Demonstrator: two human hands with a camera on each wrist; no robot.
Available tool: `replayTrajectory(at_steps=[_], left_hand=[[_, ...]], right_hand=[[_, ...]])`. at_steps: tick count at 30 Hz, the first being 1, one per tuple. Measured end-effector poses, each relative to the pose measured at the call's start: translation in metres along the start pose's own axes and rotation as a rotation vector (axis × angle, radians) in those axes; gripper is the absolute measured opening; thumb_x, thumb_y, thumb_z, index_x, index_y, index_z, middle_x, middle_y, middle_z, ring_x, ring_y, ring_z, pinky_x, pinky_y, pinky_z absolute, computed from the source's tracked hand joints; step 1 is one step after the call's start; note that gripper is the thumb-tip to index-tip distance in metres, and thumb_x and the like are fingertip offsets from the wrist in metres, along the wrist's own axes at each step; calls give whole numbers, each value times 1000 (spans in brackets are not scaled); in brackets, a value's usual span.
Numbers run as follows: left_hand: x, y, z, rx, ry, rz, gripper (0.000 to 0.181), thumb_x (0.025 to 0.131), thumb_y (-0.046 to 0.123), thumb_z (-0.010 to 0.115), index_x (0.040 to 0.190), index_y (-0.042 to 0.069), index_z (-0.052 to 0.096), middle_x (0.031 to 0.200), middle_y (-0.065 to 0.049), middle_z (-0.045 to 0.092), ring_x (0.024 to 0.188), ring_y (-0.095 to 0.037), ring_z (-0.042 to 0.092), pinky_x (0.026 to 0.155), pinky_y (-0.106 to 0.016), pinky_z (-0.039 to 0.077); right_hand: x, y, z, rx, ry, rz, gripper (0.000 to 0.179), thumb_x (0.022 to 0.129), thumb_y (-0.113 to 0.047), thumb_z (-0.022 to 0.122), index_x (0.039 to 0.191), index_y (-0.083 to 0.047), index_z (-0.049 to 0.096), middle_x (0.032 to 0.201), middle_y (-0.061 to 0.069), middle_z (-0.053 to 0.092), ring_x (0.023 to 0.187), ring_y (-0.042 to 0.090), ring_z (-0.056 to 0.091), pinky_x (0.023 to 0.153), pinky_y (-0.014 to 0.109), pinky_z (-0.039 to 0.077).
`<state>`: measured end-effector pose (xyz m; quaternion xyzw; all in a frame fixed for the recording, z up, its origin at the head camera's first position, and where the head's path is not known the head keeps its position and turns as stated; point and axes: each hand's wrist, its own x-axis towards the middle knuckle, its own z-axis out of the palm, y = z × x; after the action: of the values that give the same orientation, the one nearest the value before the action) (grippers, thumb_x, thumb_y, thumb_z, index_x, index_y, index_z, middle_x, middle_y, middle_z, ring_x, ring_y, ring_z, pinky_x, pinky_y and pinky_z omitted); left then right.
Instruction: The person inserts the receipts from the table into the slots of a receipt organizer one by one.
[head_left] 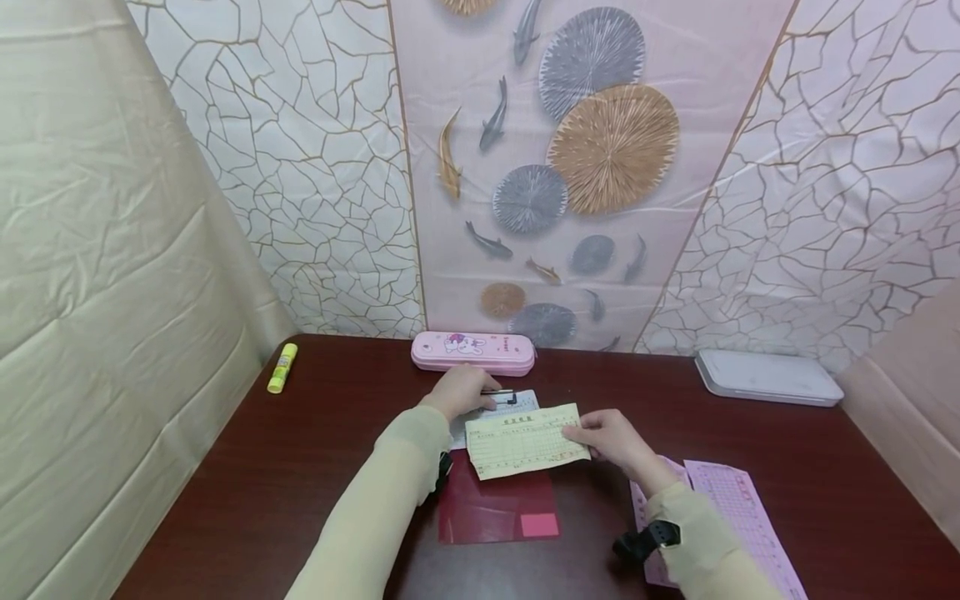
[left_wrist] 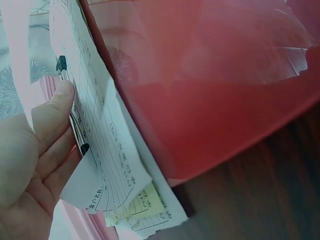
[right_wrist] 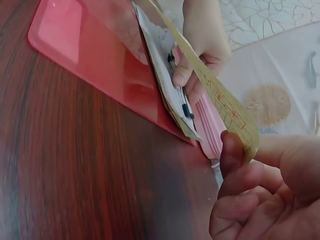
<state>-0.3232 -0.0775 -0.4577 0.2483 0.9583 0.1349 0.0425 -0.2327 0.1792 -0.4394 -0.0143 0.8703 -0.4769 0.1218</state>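
The left hand (left_wrist: 35, 155) holds a clip (left_wrist: 77, 129), thumb near its upper black end, at the edge of printed papers (left_wrist: 107, 127). A yellow sheet (left_wrist: 154, 200) shows at their lower end; beside them lies a red folder (left_wrist: 170, 125).

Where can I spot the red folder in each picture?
Head: the red folder is low, near the middle, partly covered by the yellow slip.
Left wrist: the red folder fills much of the upper right.
Right wrist: the red folder is at upper left.
Shared landmark: the left hand, visible in all three.
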Motion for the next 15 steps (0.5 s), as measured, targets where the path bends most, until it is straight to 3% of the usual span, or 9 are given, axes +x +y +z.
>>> replayTrajectory(at_steps=[15], left_hand=[[1,-3,0,25,10,27,30,94,27,77,122,16,78,121,3,76,120,-17,68,108,-33,51]], right_hand=[[22,-6,27,64,27,88,19,94,-15,76,84,2,70,55,-2,44,53,11,41,52,23,37]])
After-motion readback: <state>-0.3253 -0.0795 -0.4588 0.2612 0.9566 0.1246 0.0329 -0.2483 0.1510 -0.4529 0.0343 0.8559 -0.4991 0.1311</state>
